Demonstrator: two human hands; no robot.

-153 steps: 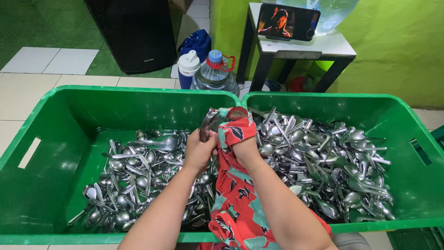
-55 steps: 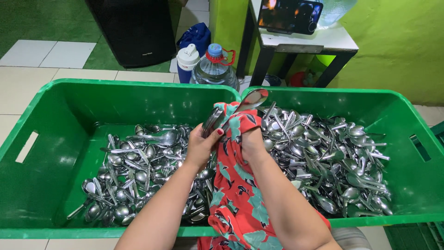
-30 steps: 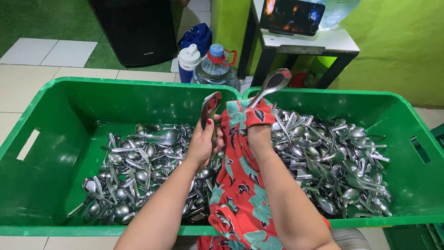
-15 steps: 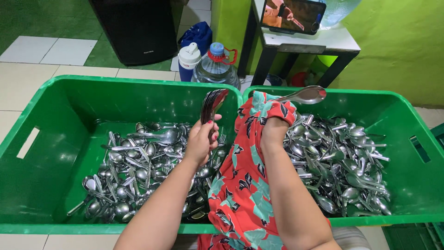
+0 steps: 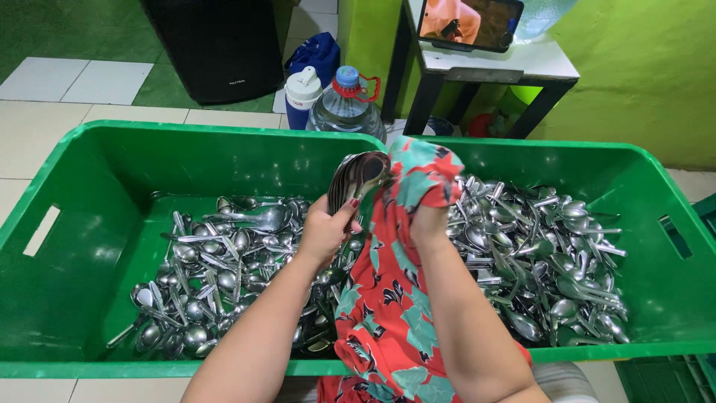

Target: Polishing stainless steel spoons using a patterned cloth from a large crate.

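My left hand [image 5: 325, 233] grips a nested stack of steel spoons [image 5: 357, 177], bowls up, above the joint between two green crates. My right hand [image 5: 431, 220] is wrapped in a red floral cloth [image 5: 391, 283] that drapes down to my lap; its fingers are hidden under the cloth, raised beside the stack. The cloth touches the stack's right edge. The left crate [image 5: 82, 179] holds a thinner layer of spoons [image 5: 212, 276]. The right crate [image 5: 649, 194] holds a thicker heap of spoons [image 5: 537, 254].
Behind the crates stand a large water bottle [image 5: 346, 108], a white-lidded blue flask [image 5: 302, 95] and a blue bag [image 5: 319, 56]. A phone [image 5: 470, 22] playing video sits on a small white table [image 5: 514, 63]. A black cabinet [image 5: 216, 48] stands on the tiled floor.
The single spoon my cloth-wrapped right hand held out to the right half a second ago is no longer apart; the hand swung back left to the stack, which now tilts lower.
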